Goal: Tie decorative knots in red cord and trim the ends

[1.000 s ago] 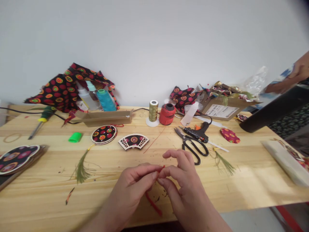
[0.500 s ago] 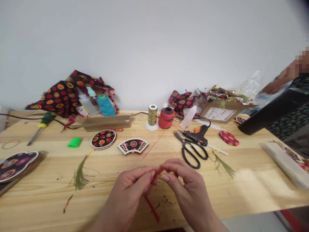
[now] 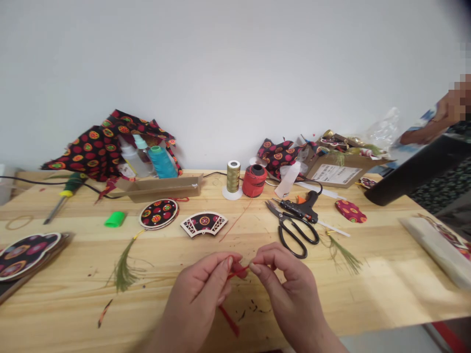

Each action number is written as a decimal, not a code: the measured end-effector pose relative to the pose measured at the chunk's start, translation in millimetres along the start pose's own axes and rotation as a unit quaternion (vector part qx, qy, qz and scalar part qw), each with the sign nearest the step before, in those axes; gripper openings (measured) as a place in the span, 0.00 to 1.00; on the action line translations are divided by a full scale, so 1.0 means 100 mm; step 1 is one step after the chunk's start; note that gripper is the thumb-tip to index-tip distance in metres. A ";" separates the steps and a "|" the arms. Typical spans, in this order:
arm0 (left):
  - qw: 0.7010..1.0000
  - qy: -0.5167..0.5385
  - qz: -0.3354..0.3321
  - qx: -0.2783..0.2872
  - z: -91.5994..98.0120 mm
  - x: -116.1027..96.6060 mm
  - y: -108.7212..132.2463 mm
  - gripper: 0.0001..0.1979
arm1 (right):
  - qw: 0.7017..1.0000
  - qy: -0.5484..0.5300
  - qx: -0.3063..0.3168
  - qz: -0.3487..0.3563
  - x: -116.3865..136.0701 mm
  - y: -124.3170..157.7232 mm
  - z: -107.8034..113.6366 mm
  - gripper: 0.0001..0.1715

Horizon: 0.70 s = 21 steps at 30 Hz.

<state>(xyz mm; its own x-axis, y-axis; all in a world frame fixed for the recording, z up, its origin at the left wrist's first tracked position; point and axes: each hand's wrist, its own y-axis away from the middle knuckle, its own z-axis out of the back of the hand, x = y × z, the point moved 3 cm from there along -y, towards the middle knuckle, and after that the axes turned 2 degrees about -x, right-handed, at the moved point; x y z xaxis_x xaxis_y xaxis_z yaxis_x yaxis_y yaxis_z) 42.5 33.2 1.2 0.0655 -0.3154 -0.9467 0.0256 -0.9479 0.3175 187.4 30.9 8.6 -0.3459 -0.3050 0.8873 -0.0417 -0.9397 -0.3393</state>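
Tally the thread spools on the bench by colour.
Teal thread spool: 1
Gold thread spool: 1
Red thread spool: 1
Total: 3

Thin red cord [image 3: 237,271] partly hidden by the right hand's fingers [image 3: 259,260], exact hold unclear. Co-worker's hand [image 3: 439,117] pixelated at right edge. Scalloped black fabric-covered board [image 3: 25,256] cut off at left edge. Tiny dark bits [image 3: 254,305] too small to tell.
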 end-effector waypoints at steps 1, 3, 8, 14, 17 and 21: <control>1.000 -0.003 -0.004 -0.007 0.00 -0.01 0.01 0.09 | 1.000 -0.001 0.001 0.000 0.00 0.00 0.00 0.08; 0.999 -0.019 -0.023 -0.020 0.00 -0.03 0.03 0.09 | 1.000 -0.003 0.002 0.000 0.00 0.01 0.00 0.08; 0.995 -0.071 -0.057 -0.026 0.02 -0.05 0.04 0.09 | 1.000 -0.004 0.012 -0.012 -0.02 0.03 -0.01 0.08; 0.992 -0.089 -0.079 -0.040 0.06 -0.03 0.05 0.09 | 0.999 -0.010 0.027 -0.018 -0.03 0.05 -0.03 0.08; 0.992 -0.080 -0.084 -0.047 0.06 -0.03 0.06 0.09 | 0.999 -0.010 0.027 -0.017 -0.04 0.04 -0.03 0.08; 0.996 -0.031 -0.061 -0.064 0.06 -0.01 0.06 0.07 | 1.000 -0.004 0.022 -0.018 -0.05 0.03 0.00 0.08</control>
<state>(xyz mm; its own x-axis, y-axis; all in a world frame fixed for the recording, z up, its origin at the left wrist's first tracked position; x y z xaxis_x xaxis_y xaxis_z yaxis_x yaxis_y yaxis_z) 36.6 27.4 4.1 -0.0079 -0.2037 -0.9790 0.1559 -0.9673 0.2000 189.1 30.0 2.8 -0.3375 -0.2722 0.9011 -0.0119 -0.9560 -0.2932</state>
